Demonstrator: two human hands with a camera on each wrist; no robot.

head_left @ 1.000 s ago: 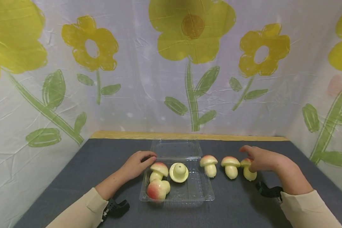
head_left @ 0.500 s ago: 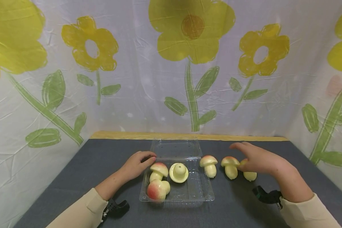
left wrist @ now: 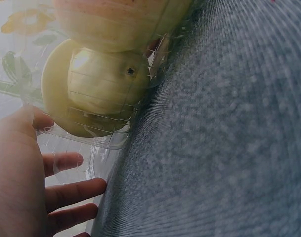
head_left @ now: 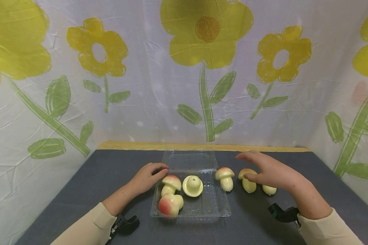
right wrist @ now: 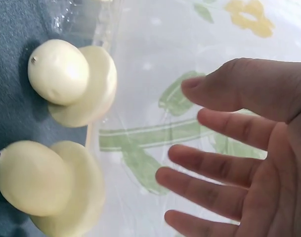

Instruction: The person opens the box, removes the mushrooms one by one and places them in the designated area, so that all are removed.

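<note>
My left hand (head_left: 145,178) rests by the back left corner of an open clear plastic clamshell box (head_left: 213,211). In the left wrist view its fingers (left wrist: 73,194) are fairly straight, and the thumb touches the plastic. Inside the box are a toy mushroom (head_left: 171,183) at the left, a second mushroom (head_left: 169,205) in front with its red cap showing, and a third mushroom (head_left: 192,186) stem up. My right hand (head_left: 271,170) hovers with spread fingers, holding nothing. It partly covers a mushroom (head_left: 248,185) and a farther-right mushroom (head_left: 269,190).
Another mushroom (head_left: 225,178) lies just beyond the box's right edge, in line with the two near my right hand. The clear lid (head_left: 190,159) lies folded back behind the box. A flower-print curtain (head_left: 147,85) stands behind the dark cloth-covered table (head_left: 110,170).
My right hand has moved left from the rightmost mushroom to above the middle one of the row, its fingers spread. The left hand and the box have stayed put.
</note>
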